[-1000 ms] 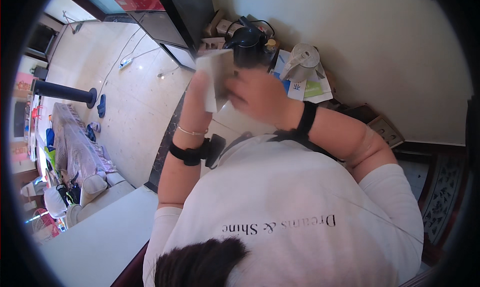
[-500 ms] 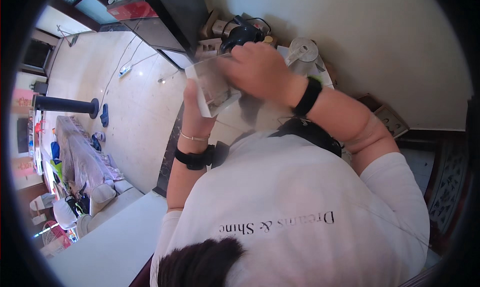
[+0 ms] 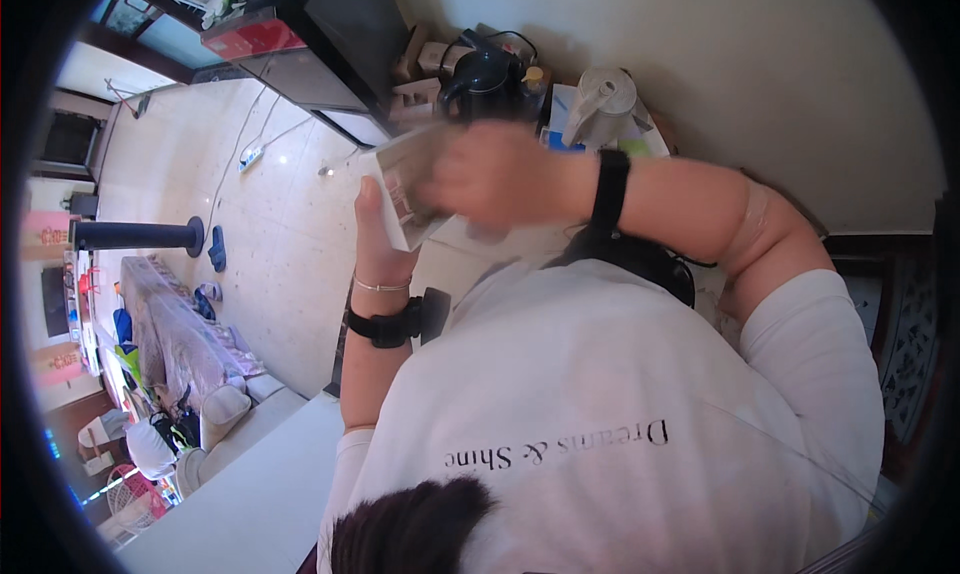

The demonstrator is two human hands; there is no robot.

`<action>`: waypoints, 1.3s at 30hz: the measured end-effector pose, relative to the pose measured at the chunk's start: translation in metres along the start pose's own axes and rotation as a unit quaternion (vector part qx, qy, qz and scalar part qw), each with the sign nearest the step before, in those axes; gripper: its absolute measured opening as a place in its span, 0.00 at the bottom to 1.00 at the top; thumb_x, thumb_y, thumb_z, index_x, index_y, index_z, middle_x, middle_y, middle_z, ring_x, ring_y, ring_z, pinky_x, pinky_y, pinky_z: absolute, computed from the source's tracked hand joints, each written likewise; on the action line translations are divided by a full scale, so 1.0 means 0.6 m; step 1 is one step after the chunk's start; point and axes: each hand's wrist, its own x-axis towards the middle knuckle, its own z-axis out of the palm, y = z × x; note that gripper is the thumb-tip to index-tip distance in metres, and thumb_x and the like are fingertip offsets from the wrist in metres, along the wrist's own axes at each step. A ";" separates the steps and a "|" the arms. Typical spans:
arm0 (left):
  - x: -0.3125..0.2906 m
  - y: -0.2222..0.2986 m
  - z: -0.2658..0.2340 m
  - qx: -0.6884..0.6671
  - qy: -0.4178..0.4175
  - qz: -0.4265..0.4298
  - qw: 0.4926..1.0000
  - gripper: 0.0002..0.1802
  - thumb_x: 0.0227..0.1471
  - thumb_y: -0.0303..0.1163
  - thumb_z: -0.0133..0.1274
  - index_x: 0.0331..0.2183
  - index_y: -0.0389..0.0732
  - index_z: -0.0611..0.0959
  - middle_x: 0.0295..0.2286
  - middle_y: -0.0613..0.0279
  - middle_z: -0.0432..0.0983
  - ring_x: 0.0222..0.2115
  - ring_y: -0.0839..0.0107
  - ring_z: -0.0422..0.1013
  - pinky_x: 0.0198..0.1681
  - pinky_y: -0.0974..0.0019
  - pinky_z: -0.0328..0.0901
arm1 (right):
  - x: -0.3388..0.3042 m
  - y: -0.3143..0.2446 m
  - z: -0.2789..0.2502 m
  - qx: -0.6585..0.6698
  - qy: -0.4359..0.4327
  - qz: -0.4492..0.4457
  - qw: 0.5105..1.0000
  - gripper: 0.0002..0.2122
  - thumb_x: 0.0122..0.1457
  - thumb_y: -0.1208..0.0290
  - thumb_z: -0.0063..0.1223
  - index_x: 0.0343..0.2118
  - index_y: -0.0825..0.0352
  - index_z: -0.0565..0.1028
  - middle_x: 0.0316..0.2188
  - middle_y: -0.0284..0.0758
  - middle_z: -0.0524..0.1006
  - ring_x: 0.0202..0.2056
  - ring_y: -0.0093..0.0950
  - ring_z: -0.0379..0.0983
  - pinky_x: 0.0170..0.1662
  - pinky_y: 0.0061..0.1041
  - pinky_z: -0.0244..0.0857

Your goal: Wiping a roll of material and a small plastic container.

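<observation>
My left hand is wrapped round a shallow white open box from below, with the thumb up along its outer wall. The box is tilted, and inside it are pale and pinkish shapes too blurred to name. My right hand lies over the box's right side, its fingers smeared by motion and partly hiding the inside. Whether those fingers hold anything does not show.
Beyond my hands stand a dark kettle, a yellow-capped bottle and a whitish jug. A black-and-red cabinet is at the far left. Slippers and a dark column are further left. A white surface lies near left.
My right hand has come down and toward me over the box, its elbow swinging outward. The box has shifted slightly left and down, still in my left hand.
</observation>
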 end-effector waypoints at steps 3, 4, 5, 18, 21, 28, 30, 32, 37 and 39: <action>0.004 0.000 0.002 -0.027 -0.004 0.016 1.000 0.37 0.49 0.60 0.32 0.48 0.37 0.64 0.42 0.58 0.67 0.43 0.64 0.65 0.45 0.62 0.60 | 0.021 0.030 -0.031 -0.096 0.066 0.021 0.993 0.08 0.39 0.66 0.51 0.25 0.58 0.70 0.22 0.27 0.66 0.25 0.25 0.67 0.26 0.26 0.61; 0.010 0.002 0.006 -0.010 -0.005 0.029 1.000 0.37 0.49 0.60 0.32 0.48 0.37 0.64 0.42 0.58 0.67 0.42 0.64 0.65 0.45 0.63 0.60 | 0.019 0.020 -0.023 -0.098 0.065 0.019 0.993 0.08 0.39 0.66 0.51 0.25 0.58 0.70 0.22 0.27 0.66 0.25 0.25 0.67 0.26 0.26 0.61; 0.013 0.009 0.018 0.000 0.039 0.047 0.998 0.39 0.47 0.61 0.33 0.48 0.37 0.64 0.42 0.57 0.68 0.42 0.64 0.65 0.45 0.63 0.60 | 0.015 0.003 -0.006 -0.047 0.056 0.040 0.997 0.08 0.39 0.66 0.51 0.26 0.58 0.71 0.22 0.27 0.67 0.26 0.25 0.67 0.26 0.26 0.61; -0.004 0.031 0.008 0.096 -0.023 0.119 0.988 0.41 0.44 0.58 0.43 0.50 0.34 0.60 0.43 0.53 0.64 0.43 0.63 0.64 0.44 0.63 0.61 | 0.024 -0.031 0.017 0.155 0.098 0.129 0.975 0.05 0.39 0.68 0.51 0.21 0.59 0.73 0.23 0.29 0.69 0.27 0.30 0.68 0.30 0.29 0.63; 0.000 0.023 0.023 0.185 0.034 0.187 0.964 0.40 0.44 0.55 0.46 0.49 0.34 0.61 0.44 0.55 0.63 0.43 0.65 0.63 0.44 0.65 0.60 | 0.027 0.000 0.014 0.075 0.069 0.057 0.993 0.04 0.40 0.68 0.50 0.21 0.59 0.72 0.23 0.29 0.69 0.27 0.30 0.68 0.29 0.30 0.63; -0.009 0.010 0.017 0.152 0.058 0.206 0.965 0.36 0.46 0.51 0.45 0.47 0.32 0.65 0.42 0.58 0.65 0.41 0.72 0.63 0.41 0.71 0.59 | 0.028 0.005 0.011 0.128 0.049 0.080 0.987 0.03 0.40 0.70 0.50 0.19 0.61 0.72 0.21 0.30 0.69 0.26 0.30 0.68 0.28 0.29 0.63; -0.008 0.011 0.035 0.211 0.087 0.211 0.950 0.32 0.47 0.50 0.44 0.45 0.32 0.67 0.40 0.59 0.66 0.40 0.72 0.63 0.41 0.72 0.59 | 0.023 0.007 0.011 0.112 0.043 0.075 0.990 0.03 0.40 0.70 0.50 0.18 0.62 0.71 0.21 0.30 0.69 0.26 0.31 0.68 0.28 0.29 0.63; -0.005 0.006 0.019 0.179 0.086 0.213 0.957 0.30 0.48 0.48 0.43 0.45 0.32 0.67 0.39 0.59 0.67 0.39 0.73 0.64 0.40 0.73 0.59 | 0.028 -0.030 0.008 0.103 0.043 0.057 0.992 0.03 0.41 0.70 0.50 0.20 0.62 0.73 0.21 0.30 0.69 0.26 0.31 0.68 0.28 0.29 0.63; -0.022 0.013 0.041 0.200 0.048 0.219 0.954 0.28 0.48 0.45 0.42 0.45 0.32 0.67 0.38 0.59 0.67 0.39 0.73 0.63 0.41 0.72 0.58 | 0.006 -0.014 0.002 0.117 0.092 0.054 0.987 0.04 0.41 0.71 0.50 0.22 0.60 0.74 0.21 0.30 0.68 0.26 0.30 0.68 0.28 0.29 0.62; -0.017 0.013 0.034 0.190 0.064 0.176 0.964 0.28 0.49 0.45 0.41 0.45 0.32 0.67 0.38 0.59 0.67 0.39 0.73 0.63 0.42 0.71 0.58 | 0.006 -0.012 0.002 0.125 0.081 0.075 0.986 0.04 0.41 0.70 0.50 0.23 0.61 0.74 0.22 0.30 0.68 0.27 0.31 0.67 0.29 0.29 0.62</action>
